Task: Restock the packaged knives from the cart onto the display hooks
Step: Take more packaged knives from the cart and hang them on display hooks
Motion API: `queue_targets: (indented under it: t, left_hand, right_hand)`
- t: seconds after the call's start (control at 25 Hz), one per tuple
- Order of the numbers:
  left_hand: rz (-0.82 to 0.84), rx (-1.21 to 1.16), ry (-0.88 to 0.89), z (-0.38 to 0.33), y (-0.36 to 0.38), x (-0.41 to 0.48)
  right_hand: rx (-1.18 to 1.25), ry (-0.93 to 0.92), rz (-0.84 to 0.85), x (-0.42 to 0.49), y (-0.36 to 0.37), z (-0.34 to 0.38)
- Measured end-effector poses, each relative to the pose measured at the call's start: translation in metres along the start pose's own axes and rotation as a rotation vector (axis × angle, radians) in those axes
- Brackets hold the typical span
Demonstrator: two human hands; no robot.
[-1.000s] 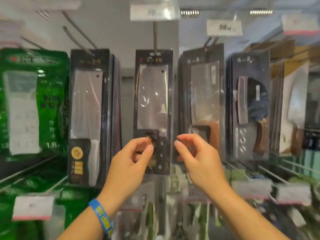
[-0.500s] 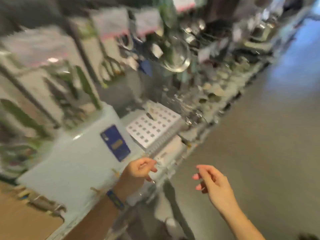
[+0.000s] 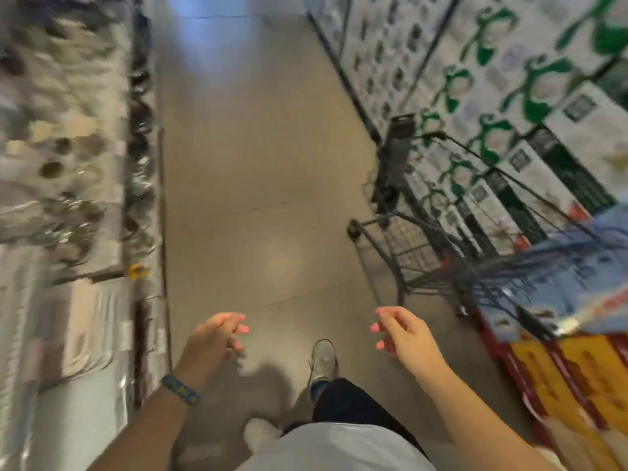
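Both empty | left hand [image 3: 217, 338]: fingers loosely curled, apart | right hand [image 3: 404, 336]: same | cart [image 3: 407, 239]: right edge of floor [image 3: 255, 164], well apart from the hands

On the grey floor [image 3: 258, 164] stand a wire cart [image 3: 407, 246] and a pale shoe [image 3: 324, 358].

Left hand [image 3: 217, 334]: held out low in front of the body, empty, fingers loosely curled, fingertips [image 3: 242, 329] pointing right, thumb on top. Left forearm [image 3: 142, 430]: bare, rising from the lower left edge of view; blue-and-yellow wristband [image 3: 180, 389] around the wrist. Right hand [image 3: 406, 334]: held out at about the same height, well apart from the left, empty, fingers loosely curled toward the left, back of hand up. Right forearm [image 3: 475, 413]: bare, entering from the lower right corner. Palms: roughly facing each other
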State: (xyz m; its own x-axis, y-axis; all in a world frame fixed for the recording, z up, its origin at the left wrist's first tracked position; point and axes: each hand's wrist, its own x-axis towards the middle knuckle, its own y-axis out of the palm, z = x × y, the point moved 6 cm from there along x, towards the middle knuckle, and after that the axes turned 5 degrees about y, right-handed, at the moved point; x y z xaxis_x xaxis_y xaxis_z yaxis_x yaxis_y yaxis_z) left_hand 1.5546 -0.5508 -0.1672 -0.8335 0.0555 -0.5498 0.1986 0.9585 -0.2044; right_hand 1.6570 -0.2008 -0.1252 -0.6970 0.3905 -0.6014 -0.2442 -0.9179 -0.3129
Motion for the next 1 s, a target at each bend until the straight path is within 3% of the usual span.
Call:
queue_targets:
  t: [0.24,0.56,0.76,1.0]
  left_hand:
    - [0.195,0.166,-0.023,-0.045,0.121,0.033]
    - [0.294,0.262,0.034,-0.147,0.292,0.09]
    - [0.36,0.323,0.039,-0.175,0.334,0.121]
    - [0.407,0.382,0.022,-0.225,0.361,0.231]
  right_hand:
    - [0.164,0.064,-0.154,0.006,-0.093,-0.041]
    - [0.184,0.03,-0.09,0.098,-0.186,-0.002]
    - [0.258,0.083,-0.172,0.154,-0.223,0.008]
    - [0.264,0.2,-0.22,0.231,-0.215,0.031]
